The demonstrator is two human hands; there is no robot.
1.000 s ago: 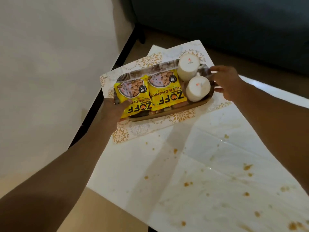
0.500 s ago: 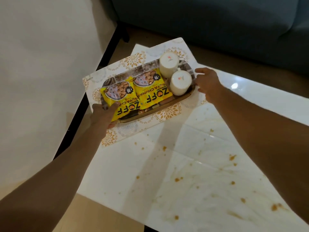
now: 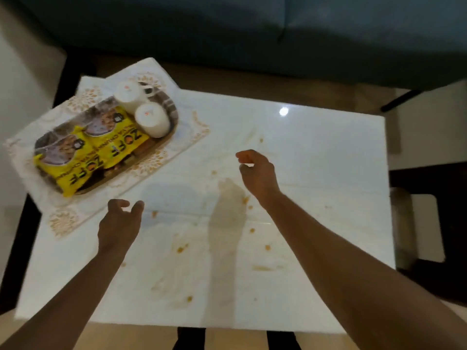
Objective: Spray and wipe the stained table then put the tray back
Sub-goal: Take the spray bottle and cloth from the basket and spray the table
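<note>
Both hands are off the tray (image 3: 171, 122) now; left hand (image 3: 118, 223) and right hand (image 3: 257, 170) hover empty, fingers loosely curled, over the stained table (image 3: 316, 198).

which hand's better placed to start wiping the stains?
Right, probably. The right hand hovers empty over the middle of the table, with stains beside its wrist. The left hand, also empty, is nearer the tray. No spray or cloth is visible.

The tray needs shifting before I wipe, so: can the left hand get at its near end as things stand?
Probably yes. The left hand is empty and open, with only bare table and placemat between it and the tray.
</note>
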